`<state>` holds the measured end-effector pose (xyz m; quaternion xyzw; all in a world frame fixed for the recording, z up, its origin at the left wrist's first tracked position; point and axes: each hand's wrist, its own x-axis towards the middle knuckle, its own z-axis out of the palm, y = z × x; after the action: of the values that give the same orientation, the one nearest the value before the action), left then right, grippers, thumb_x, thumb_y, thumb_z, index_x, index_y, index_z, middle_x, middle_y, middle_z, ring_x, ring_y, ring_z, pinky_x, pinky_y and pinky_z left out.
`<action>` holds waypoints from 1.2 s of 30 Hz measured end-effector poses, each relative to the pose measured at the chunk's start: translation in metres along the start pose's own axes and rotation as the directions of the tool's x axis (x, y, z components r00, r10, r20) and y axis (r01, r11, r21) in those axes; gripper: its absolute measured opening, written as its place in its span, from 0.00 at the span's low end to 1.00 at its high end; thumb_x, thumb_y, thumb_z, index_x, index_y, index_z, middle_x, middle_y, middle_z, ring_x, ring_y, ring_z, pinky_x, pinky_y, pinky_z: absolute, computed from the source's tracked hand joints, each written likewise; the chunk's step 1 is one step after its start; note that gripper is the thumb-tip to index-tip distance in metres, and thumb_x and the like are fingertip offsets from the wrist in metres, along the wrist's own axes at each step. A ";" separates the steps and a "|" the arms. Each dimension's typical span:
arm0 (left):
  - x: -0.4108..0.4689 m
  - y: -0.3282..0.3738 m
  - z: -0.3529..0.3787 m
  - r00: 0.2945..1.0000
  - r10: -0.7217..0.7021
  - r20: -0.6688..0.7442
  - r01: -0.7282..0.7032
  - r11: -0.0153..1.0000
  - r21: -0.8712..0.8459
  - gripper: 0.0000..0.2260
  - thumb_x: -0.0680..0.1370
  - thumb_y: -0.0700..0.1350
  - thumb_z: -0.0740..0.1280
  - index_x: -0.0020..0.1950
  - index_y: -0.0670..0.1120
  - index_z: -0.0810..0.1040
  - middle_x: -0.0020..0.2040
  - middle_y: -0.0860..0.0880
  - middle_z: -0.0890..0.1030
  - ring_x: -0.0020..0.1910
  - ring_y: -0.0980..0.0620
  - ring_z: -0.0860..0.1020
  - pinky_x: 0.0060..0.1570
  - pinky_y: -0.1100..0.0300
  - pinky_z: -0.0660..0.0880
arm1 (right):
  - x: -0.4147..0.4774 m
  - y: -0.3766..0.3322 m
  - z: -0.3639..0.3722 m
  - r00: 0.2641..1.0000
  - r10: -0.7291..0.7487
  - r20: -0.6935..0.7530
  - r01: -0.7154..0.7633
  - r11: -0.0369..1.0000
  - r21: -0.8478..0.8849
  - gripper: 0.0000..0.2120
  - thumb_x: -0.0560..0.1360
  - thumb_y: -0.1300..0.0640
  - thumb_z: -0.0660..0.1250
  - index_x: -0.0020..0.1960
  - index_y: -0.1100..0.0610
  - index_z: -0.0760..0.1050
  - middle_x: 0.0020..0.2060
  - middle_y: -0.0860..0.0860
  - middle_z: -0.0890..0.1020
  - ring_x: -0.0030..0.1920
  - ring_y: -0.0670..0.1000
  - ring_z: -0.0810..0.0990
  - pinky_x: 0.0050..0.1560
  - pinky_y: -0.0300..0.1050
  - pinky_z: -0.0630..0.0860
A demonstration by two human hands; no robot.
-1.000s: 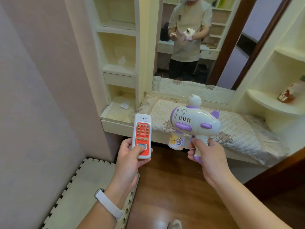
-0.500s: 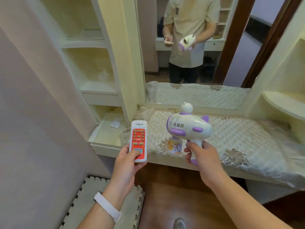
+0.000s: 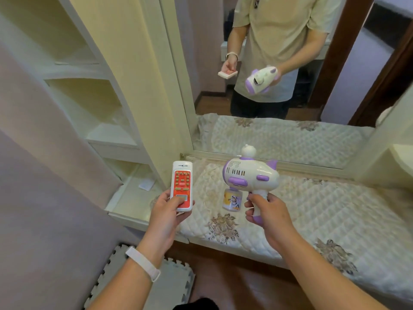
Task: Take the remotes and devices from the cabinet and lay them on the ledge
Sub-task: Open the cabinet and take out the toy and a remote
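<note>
Two bare hands occupy the centre of the frame, each gripping one item. The left hand (image 3: 166, 211), wearing a white wristband (image 3: 143, 263), closes around the lower end of a red-and-white remote (image 3: 181, 185), thumb on its face. The right hand (image 3: 269, 214) wraps the grip of a white-and-purple toy gun (image 3: 249, 175), from which hangs a small printed bottle (image 3: 231, 199). Both items are held above the quilted cover (image 3: 312, 211) of the ledge (image 3: 234, 250), apparently not touching it. Behind, a mirror (image 3: 279, 135) reflects the person. Left of the frame, a cabinet (image 3: 93, 72) has open shelves; on its lowest lies a pale scrap (image 3: 146, 184), possibly paper.
</note>
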<state>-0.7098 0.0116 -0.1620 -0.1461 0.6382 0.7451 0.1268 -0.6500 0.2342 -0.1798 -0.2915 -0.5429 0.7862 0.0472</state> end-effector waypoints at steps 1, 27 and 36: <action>0.013 -0.002 0.001 1.000 -0.017 -0.011 0.017 1.000 0.012 0.12 0.78 0.36 0.63 0.62 0.42 0.74 0.53 0.41 0.83 0.50 0.45 0.84 0.47 0.52 0.80 | 0.011 0.003 0.002 1.000 0.019 0.000 -0.019 1.000 0.009 0.02 0.75 0.64 0.67 0.47 0.62 0.77 0.34 0.57 0.79 0.29 0.52 0.73 0.33 0.46 0.75; 0.313 -0.075 0.019 0.924 -0.381 -0.023 0.375 0.895 0.242 0.10 0.78 0.32 0.64 0.54 0.44 0.76 0.48 0.44 0.82 0.42 0.50 0.80 0.40 0.57 0.76 | 0.251 0.073 0.090 0.908 0.418 0.025 -0.417 0.908 -0.029 0.02 0.75 0.68 0.64 0.45 0.64 0.75 0.37 0.60 0.77 0.35 0.54 0.73 0.36 0.47 0.71; 0.315 -0.087 0.020 0.961 -0.274 0.018 0.236 0.857 0.458 0.10 0.77 0.37 0.66 0.56 0.48 0.77 0.50 0.46 0.83 0.46 0.49 0.81 0.44 0.57 0.76 | 0.273 0.084 0.077 0.893 0.449 0.039 -0.414 0.851 -0.322 0.09 0.76 0.57 0.67 0.50 0.63 0.78 0.40 0.56 0.82 0.39 0.52 0.80 0.44 0.50 0.79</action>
<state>-0.9694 0.0454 -0.3585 -0.1650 0.7630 0.5582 0.2811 -0.8941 0.2433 -0.3469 -0.3648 -0.5801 0.6983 -0.2071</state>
